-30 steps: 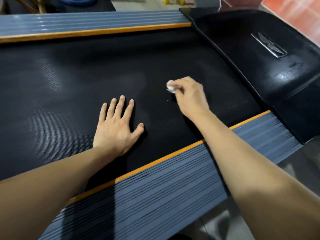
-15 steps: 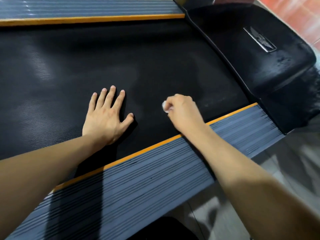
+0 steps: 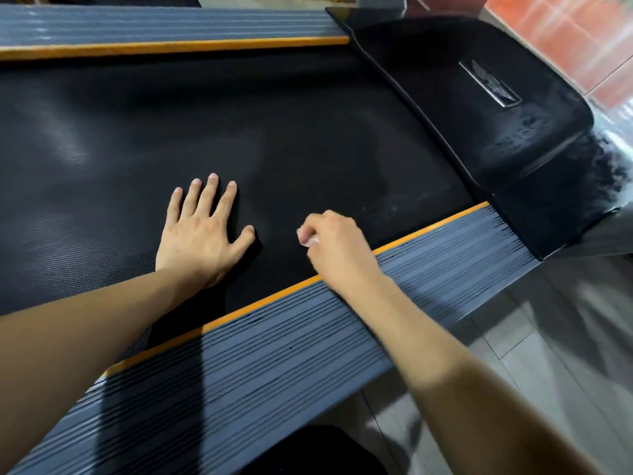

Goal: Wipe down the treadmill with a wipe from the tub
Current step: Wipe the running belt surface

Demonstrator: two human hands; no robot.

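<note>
On a tiled gym floor, the treadmill's black belt (image 3: 274,114) is filling the frame. The right hand (image 3: 337,248) is clenching a small white wipe (image 3: 312,240) against the belt near the orange-edged side rail (image 3: 342,323), while the left hand (image 3: 202,231) is lying flat, fingers spread, holding nothing. Belt wiping appears to be underway; the next pass probably calls for steady pressure toward uncleaned areas.

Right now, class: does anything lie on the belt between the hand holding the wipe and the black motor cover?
Nothing visible does. The right hand pinches the wipe on the belt, and bare belt runs to the motor cover. The left hand rests flat on the other side.
</note>
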